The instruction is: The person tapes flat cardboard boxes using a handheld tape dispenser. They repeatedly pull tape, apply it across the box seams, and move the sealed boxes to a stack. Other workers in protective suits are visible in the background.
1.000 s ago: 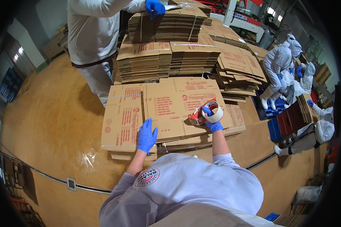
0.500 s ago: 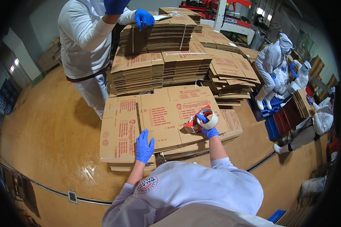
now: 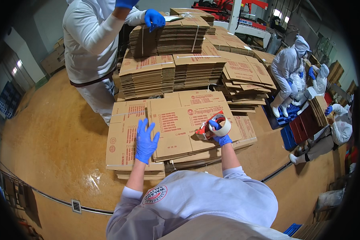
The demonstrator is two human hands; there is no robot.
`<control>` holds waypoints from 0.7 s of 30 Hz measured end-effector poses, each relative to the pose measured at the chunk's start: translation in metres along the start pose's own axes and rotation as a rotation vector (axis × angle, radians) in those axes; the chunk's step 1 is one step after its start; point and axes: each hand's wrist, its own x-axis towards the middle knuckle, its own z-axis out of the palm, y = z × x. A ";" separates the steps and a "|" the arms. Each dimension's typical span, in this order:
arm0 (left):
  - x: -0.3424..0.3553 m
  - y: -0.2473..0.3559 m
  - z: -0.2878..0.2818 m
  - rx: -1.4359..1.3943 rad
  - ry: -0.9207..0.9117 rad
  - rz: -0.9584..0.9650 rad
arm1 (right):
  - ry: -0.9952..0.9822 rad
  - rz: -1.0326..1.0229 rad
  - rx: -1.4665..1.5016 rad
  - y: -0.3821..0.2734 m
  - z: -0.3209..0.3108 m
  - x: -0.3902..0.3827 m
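Flat cardboard boxes [image 3: 174, 140], printed in red, lie stacked in front of me. My left hand [image 3: 146, 142], in a blue glove, is open with fingers spread at the left edge of the top box; whether it touches the cardboard I cannot tell. My right hand [image 3: 223, 139], also gloved in blue, is closed on a red tape dispenser [image 3: 202, 131] with a wide roll of pale tape [image 3: 225, 127]. The dispenser is over the right part of the top box. Another stack of flat boxes [image 3: 122, 136] lies beside it on the left.
Taller bundles of strapped flat boxes [image 3: 146, 82] stand behind. A co-worker in white [image 3: 93, 44] stands at the far left, one blue-gloved hand [image 3: 154, 19] on a bundle. More people [image 3: 294, 64] work at the right near blue and dark red crates [image 3: 299, 127]. A floor drain [image 3: 76, 206] lies lower left.
My left hand has moved up and a little left, its fingers spreading wider. My right hand stays in nearly the same place with the tape dispenser.
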 end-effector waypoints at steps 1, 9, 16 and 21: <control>0.018 0.014 -0.019 -0.044 0.095 0.073 | -0.067 0.004 0.045 -0.011 0.003 -0.001; 0.091 0.111 -0.126 0.126 0.526 0.715 | 0.004 0.193 0.427 -0.034 0.016 0.001; 0.099 0.120 -0.107 0.083 0.511 0.827 | 0.114 -0.607 -0.574 0.006 0.000 0.010; 0.093 0.118 -0.100 0.111 0.381 0.811 | 0.054 -0.515 -0.391 -0.001 0.004 0.004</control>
